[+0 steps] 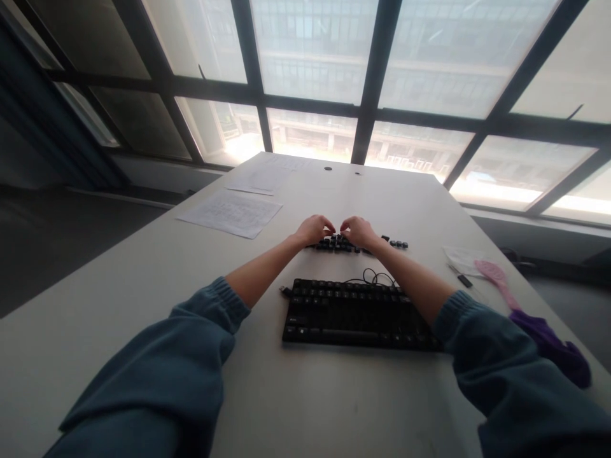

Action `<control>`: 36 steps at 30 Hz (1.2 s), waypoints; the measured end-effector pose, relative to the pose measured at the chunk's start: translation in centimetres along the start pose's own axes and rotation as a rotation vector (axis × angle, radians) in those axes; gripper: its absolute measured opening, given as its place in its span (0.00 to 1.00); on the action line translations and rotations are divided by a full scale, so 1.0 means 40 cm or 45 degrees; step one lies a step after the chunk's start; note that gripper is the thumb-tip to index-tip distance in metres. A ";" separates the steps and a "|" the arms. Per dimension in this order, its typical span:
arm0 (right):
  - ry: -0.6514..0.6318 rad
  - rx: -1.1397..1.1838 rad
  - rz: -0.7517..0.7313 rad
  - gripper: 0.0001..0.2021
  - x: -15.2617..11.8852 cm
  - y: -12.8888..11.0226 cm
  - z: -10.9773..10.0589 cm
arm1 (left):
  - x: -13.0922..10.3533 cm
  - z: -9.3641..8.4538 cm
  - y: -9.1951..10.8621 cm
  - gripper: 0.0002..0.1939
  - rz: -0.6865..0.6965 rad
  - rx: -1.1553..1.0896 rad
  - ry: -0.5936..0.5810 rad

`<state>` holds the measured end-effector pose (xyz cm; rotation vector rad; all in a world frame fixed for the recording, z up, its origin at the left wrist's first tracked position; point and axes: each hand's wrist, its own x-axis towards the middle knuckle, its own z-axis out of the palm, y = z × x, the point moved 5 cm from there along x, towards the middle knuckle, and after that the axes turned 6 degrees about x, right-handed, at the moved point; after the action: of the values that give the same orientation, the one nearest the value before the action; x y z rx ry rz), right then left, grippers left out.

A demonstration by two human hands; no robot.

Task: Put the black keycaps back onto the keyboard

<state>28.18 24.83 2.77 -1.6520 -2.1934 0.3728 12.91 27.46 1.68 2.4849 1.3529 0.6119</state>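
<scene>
Several small black keycaps (338, 244) lie in loose rows on the white table, beyond the keyboard. Over their left part is my left hand (315, 229), its fingers bent down and drawn together close to the caps. Facing it, my right hand (358, 231) has thumb and fingers closed at a keycap in the middle of the group. What the left fingertips hold, if anything, is too small to make out. Between my forearms sits a black keyboard (353, 315) with keycaps in its upper rows and a bare-looking dark middle. My right forearm and sleeve cover its right end.
A thin black cable (377, 277) loops behind the keyboard, and a USB plug (285, 291) lies at its left corner. Paper sheets (231, 213) rest at the far left. On the right are a pink brush-like object (494, 275), purple cloth (548, 340) and a small dark tool (464, 280).
</scene>
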 end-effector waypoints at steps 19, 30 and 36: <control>0.015 0.125 -0.025 0.05 0.046 -0.008 0.013 | 0.031 -0.017 0.003 0.09 0.117 0.006 -0.113; 0.406 0.655 -0.509 0.04 -0.314 -0.072 -0.079 | -0.266 -0.176 0.177 0.09 0.353 -0.161 0.187; 0.311 0.741 -0.443 0.10 -0.484 -0.103 -0.027 | -0.428 -0.129 0.274 0.09 0.354 -0.146 0.119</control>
<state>29.87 5.08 2.94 -0.9355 -1.8956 0.6014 10.34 7.21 6.50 2.5976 0.9759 0.8487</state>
